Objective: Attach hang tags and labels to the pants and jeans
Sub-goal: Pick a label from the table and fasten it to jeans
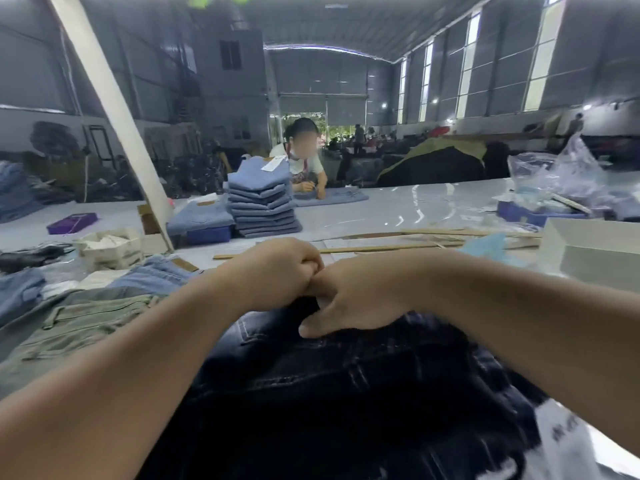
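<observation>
Before me on the table point(398, 209) lie dark jeans point(346, 375). My left hand point(277, 271) is curled into a fist — whether it pinches anything I cannot tell. My right hand point(353, 299) meets it, thumb pressed on the denim — olive pants point(79, 323) lie left.

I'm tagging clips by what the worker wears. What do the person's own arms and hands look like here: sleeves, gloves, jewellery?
Both forearms are bare along their whole visible length; no sleeve or cuff shows in the frame. The left hand and the right hand wear no gloves. No watch, bracelet or ring shows on the visible sides of the wrists and fingers, and there are no marks or tape.
</observation>
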The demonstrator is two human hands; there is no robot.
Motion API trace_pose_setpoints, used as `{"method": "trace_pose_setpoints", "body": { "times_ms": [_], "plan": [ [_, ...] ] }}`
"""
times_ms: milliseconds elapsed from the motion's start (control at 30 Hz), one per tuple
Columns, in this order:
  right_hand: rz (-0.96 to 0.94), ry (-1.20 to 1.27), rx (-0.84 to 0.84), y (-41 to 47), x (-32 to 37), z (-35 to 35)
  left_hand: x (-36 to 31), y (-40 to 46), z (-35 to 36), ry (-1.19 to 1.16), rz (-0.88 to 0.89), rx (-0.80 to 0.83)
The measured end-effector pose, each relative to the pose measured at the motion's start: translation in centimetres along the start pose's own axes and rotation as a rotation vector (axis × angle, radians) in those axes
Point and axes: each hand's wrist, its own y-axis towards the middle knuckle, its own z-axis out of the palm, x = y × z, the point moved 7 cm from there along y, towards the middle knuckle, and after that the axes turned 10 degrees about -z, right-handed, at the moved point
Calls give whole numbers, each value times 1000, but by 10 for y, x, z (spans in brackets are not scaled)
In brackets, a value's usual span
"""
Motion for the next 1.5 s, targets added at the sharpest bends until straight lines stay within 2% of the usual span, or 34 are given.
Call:
{"method": "trace_pose_setpoints", "body": {
  "times_ms": [133,267,333,467,533,667,733,867,967,1133,1333,1433,1500],
  "plan": [
    [-49,170,-235,-39,-12,-9,-7,-2,-3,-408,-22,-42],
    [7,416,-509,-75,-38,-11,-18,-9,6,-592,-51,60],
    [102,446,-609,-90,-55,-6,-25,-15,17,-534,-83,141],
    [274,322,-652,-106,-73,15,-42,-23,36,-2,-30,124],
    [343,292,-660,-111,-77,23,-44,-25,42,44,-65,129],
    [480,415,-689,-120,-91,34,-40,-23,45,-76,-125,141],
    [459,456,-767,-123,-91,35,-40,-26,43,-165,-118,99],
    [305,529,-1016,-132,-80,30,-44,-43,41,-358,-24,-87],
    [186,629,-1150,-136,-74,27,-47,-54,40,-606,-8,-52],
    [32,739,-1157,-128,-64,23,-43,-51,28,-974,-48,40],
    [-56,830,-1040,-124,-64,28,-27,-53,25,-1203,-122,149],
    [-10,794,-1027,-121,-72,30,-31,-50,22,-1315,-117,203],
    [57,735,-1081,-121,-78,27,-38,-46,23,-1285,-99,218]
  ]
}}
